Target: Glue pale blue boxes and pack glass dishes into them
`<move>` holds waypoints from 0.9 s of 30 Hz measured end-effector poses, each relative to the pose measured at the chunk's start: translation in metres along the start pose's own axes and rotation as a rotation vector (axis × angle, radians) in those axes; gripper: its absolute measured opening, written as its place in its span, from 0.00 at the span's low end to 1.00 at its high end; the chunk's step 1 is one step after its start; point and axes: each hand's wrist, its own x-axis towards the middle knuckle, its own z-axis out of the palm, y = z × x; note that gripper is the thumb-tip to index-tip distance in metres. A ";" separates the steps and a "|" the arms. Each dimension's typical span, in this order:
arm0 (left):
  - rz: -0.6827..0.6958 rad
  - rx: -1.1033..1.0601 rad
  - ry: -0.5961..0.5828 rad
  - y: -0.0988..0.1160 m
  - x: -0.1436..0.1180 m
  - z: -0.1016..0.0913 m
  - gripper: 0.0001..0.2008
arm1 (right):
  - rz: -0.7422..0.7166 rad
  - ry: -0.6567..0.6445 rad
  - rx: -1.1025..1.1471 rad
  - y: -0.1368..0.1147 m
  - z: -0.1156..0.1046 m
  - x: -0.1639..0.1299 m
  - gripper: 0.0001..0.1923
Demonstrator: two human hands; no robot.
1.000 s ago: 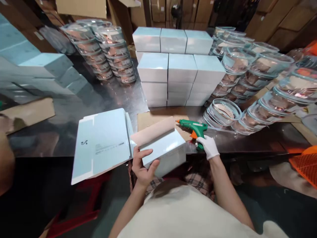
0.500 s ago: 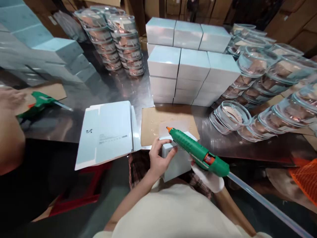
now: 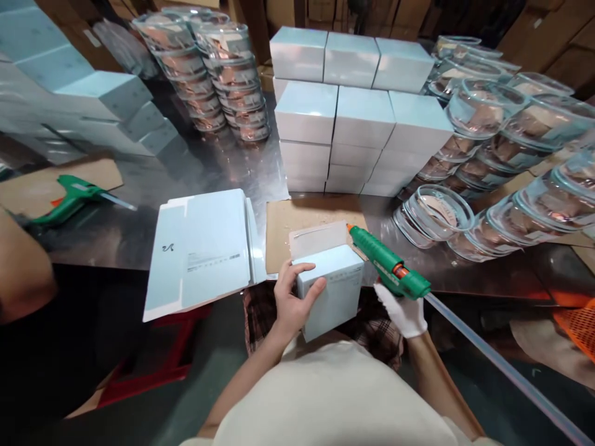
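A pale blue box [image 3: 335, 297] is tilted at the table's front edge, its flap [image 3: 318, 240] standing out over a brown cardboard sheet [image 3: 279, 226]. Thin dark lines, perhaps glue, run along the flap. My bare left hand [image 3: 295, 294] grips the box by its left end, thumb on the near face and fingers over the top. In a white glove, my right hand [image 3: 402, 310] holds a green hot glue gun [image 3: 385, 257] by the handle. The gun's orange nozzle is at the flap's right end, and a long clear glue stick [image 3: 493, 359] trails from its back.
Flattened box blanks [image 3: 204, 248] lie to the left. White boxes [image 3: 307, 111] are stacked behind the cardboard. Clear round containers [image 3: 439, 210] crowd the right; more stacks [image 3: 242, 80] stand at back left. Another green glue gun [image 3: 69, 198] rests near a co-worker's arm [image 3: 23, 272].
My right hand has moved the glue gun rightward, uncovering the box and its flap, which now shows thin lines. The co-worker's hand has left the other glue gun.
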 end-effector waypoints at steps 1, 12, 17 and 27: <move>-0.010 0.003 -0.002 -0.001 0.000 -0.002 0.13 | 0.086 0.020 0.007 0.004 0.001 0.007 0.19; -0.081 -0.106 -0.010 0.000 0.003 -0.012 0.18 | 0.349 -0.103 -0.183 -0.007 0.019 0.088 0.21; -0.101 -0.179 -0.116 -0.006 0.002 -0.008 0.20 | 0.052 -0.318 0.062 -0.044 0.024 0.071 0.25; -0.028 -0.545 -0.042 -0.017 0.016 -0.004 0.25 | -0.637 -0.919 0.153 -0.049 0.009 0.069 0.37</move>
